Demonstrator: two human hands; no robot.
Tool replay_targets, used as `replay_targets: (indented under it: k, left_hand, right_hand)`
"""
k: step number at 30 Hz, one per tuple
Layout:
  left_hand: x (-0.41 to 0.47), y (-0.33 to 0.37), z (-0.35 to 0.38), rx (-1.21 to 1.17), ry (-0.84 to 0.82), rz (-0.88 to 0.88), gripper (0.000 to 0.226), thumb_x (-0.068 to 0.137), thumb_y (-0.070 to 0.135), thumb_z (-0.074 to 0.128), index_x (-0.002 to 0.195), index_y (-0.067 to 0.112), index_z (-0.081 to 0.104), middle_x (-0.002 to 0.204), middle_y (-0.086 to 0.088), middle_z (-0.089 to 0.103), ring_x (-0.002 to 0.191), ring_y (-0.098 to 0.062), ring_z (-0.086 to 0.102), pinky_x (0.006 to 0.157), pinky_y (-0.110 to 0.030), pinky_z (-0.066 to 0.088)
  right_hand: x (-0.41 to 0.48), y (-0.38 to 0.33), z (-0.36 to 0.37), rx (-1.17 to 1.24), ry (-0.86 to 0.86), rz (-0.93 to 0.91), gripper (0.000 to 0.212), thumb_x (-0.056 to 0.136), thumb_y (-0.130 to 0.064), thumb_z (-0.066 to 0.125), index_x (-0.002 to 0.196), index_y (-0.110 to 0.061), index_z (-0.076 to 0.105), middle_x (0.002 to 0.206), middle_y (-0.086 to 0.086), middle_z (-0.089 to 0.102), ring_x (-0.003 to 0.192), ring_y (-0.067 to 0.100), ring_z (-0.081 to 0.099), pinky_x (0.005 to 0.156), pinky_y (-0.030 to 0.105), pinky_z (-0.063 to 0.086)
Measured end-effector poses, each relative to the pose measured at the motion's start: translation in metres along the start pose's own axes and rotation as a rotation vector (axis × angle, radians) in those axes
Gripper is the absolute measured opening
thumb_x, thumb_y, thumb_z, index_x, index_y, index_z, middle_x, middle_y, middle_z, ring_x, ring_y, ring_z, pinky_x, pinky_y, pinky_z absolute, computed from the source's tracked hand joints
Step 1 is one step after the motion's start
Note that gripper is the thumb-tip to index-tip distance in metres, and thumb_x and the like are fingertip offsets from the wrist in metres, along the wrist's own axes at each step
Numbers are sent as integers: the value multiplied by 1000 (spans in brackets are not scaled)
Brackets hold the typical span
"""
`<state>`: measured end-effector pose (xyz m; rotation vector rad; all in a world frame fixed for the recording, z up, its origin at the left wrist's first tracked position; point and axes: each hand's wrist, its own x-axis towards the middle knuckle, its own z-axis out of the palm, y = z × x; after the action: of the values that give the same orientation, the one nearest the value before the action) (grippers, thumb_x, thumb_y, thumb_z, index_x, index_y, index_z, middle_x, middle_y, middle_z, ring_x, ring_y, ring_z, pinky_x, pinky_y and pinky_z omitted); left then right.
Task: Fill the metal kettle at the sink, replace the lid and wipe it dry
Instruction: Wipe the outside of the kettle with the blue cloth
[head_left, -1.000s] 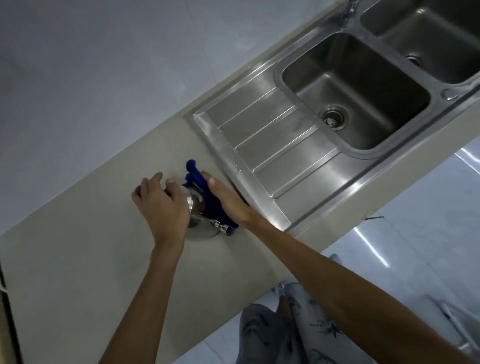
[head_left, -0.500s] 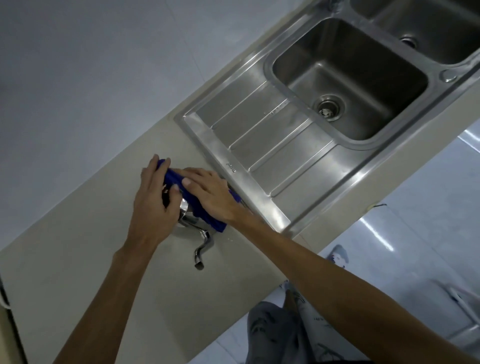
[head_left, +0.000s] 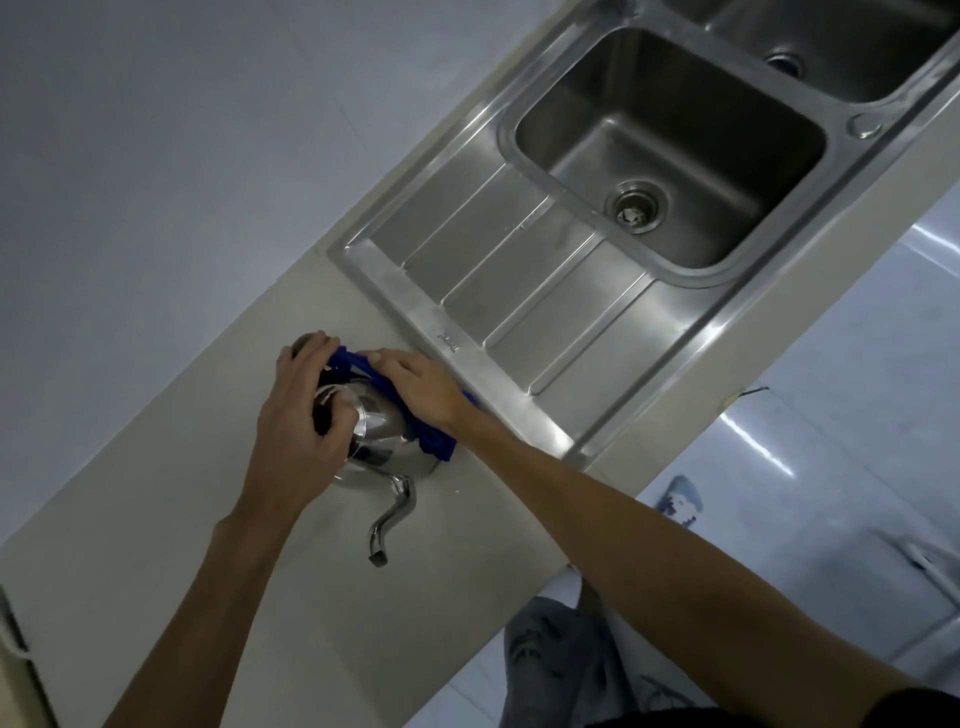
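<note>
A shiny metal kettle (head_left: 382, 434) stands on the beige counter (head_left: 291, 597), just left of the sink's draining board. Its curved spout (head_left: 389, 519) points toward me. My left hand (head_left: 301, 415) covers the kettle's top and grips it, hiding the lid. My right hand (head_left: 423, 389) presses a blue cloth (head_left: 431, 441) against the kettle's right side. The cloth wraps from the kettle's far side round to its lower right.
The steel sink (head_left: 670, 150) with its ribbed draining board (head_left: 519, 270) lies to the right of the kettle, a second basin (head_left: 831, 47) beyond it. A pale wall runs behind the counter. The counter's front edge drops to a glossy floor (head_left: 831, 415), where my legs show.
The kettle has turned so its spout now points toward me. My right hand has slid the cloth further down the kettle's right side. The view has shifted slightly.
</note>
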<state>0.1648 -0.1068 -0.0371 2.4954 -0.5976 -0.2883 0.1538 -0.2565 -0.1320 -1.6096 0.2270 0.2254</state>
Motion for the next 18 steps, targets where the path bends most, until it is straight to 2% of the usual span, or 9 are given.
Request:
replay_targets:
  k: [2,4,7,8,10,12,14,16,18]
  left_hand:
    - [1,7,-1,0,19,-14,48,92,21,43,139,19,45,133,-6,48,112,-26,58,95,-45,53]
    - [0,13,0,-2,48,-41,44,91,21,44,135,18,50,127,-7,48,98,-21,60,86,-40,56]
    - [0,14,2,8,42,-76,42,91,25,45,131,18,56,133,-13,47,106,-29,62,89,-43,56]
    - [0,12,2,11,39,-92,42,92,27,44,131,20,56,135,-14,46,110,-32,61,90,-46,56]
    - [-1,10,2,17,41,-104,41,92,28,44,131,20,55,134,-13,46,106,-33,62,88,-50,56]
    - [-1,9,3,29,40,-109,40,93,30,44,132,22,53,134,-14,46,105,-33,63,87,-51,57]
    - [-2,9,4,19,41,-126,40,94,32,44,132,27,52,136,-14,45,113,-36,60,91,-52,55]
    - [-6,10,5,-3,71,-155,38,94,31,44,132,29,52,138,-14,45,119,-35,56,95,-51,54]
    - [-12,11,8,-25,134,-186,35,97,23,47,131,23,55,133,-13,47,109,-29,60,90,-42,55]
  right_hand:
    - [1,-3,-6,18,-47,127,42,102,-50,31,123,-34,65,123,-3,68,112,17,60,109,44,38]
    - [-2,3,-2,45,-27,136,44,101,-54,30,123,-36,64,122,-6,67,113,16,60,109,46,38]
    - [-23,27,16,133,151,82,49,100,-62,26,132,-38,54,127,-6,63,117,14,58,108,49,41]
    - [-36,34,23,165,207,82,50,100,-63,26,138,-39,48,136,-7,57,125,14,53,111,49,38]
    - [-61,40,40,188,288,103,51,102,-57,27,148,-37,34,155,-7,36,143,11,32,120,47,24]
    - [-77,33,50,157,323,100,52,103,-51,28,152,-33,26,162,-9,22,148,7,18,123,43,15]
    - [-68,28,48,122,350,54,50,103,-51,28,150,-32,32,159,-8,28,146,8,23,122,43,19]
    - [-43,25,36,74,326,46,48,102,-55,29,141,-33,47,147,-7,48,136,11,43,116,47,31]
    - [-21,12,23,7,191,63,50,100,-57,28,133,-32,56,133,-6,62,121,13,55,107,48,40]
